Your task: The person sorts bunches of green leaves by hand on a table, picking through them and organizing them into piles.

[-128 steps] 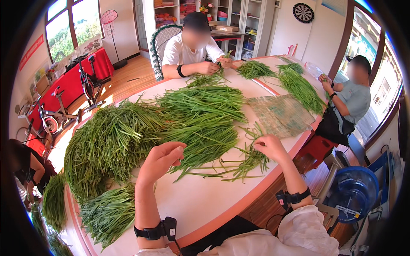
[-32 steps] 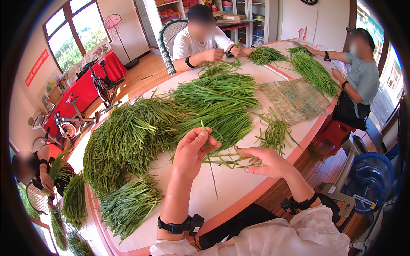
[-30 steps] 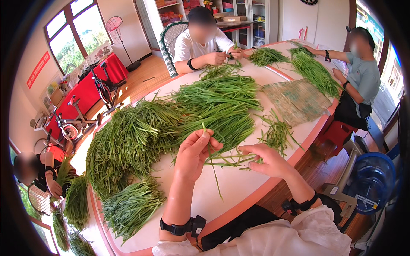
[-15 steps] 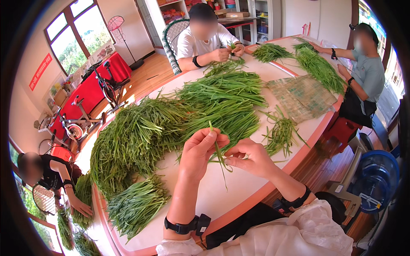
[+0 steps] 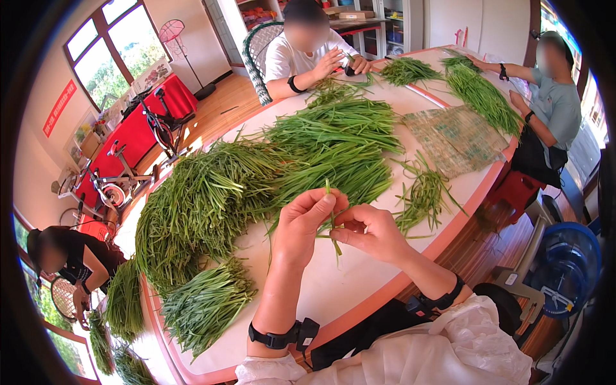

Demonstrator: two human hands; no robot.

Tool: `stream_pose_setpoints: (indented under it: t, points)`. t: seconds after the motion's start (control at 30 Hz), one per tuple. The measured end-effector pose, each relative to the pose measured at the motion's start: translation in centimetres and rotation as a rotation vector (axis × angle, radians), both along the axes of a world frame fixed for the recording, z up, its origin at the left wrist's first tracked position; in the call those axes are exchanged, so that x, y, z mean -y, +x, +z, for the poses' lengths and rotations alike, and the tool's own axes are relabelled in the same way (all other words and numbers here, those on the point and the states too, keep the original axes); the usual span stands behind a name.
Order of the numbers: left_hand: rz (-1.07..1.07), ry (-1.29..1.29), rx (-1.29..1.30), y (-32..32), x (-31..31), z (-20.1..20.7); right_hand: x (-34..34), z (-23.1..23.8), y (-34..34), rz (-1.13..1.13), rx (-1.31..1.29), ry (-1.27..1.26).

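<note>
My left hand is closed, pinching a green chive stalk upright between thumb and fingers over the near part of the table. My right hand is closed beside it, thumb and forefinger pinched at the lower part of the same stalk. Just beyond my hands spreads a pile of green chives. Left of it stands a taller, tangled chive heap, with a neater chive bundle nearer me. A small scatter of loose, paler leaves lies right of my right hand.
The white table has a pink edge. A woven sack lies flat at the right, near another chive row. Three other people sit or bend around the table, handling chives. A blue water bottle stands at the lower right.
My hands have shifted slightly; the long thin strand hanging from the stalk no longer shows. The person opposite has raised a hand. The person at left has drawn an arm down off the bundle.
</note>
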State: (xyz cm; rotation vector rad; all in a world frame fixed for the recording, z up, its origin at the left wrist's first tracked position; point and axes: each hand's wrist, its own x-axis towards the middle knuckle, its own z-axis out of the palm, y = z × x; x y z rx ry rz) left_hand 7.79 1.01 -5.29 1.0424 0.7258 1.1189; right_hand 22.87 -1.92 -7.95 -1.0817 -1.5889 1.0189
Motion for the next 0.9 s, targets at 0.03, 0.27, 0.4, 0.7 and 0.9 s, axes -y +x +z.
stream_pose_setpoints:
  t: [0.03,0.27,0.4,0.7,0.9]
  points:
    - [0.003,0.017,-0.008,0.0,0.0,-0.1,0.0,0.0,0.0,-0.021,0.027,0.048]
    - [0.050,0.059,-0.110,-0.6,0.0,-0.3,0.0,-0.1,0.6,-0.056,0.054,0.131]
    - [0.069,0.068,-0.225,-0.4,0.2,0.5,0.0,-0.1,1.5,-0.004,-0.114,-0.048]
    - [-0.006,0.046,-0.115,1.0,0.9,-0.5,-0.5,-1.0,3.9,-0.142,-0.500,-0.179]
    - [0.069,0.012,0.030,-0.1,0.2,0.4,-0.5,-3.1,9.3,-0.234,0.034,-0.153]
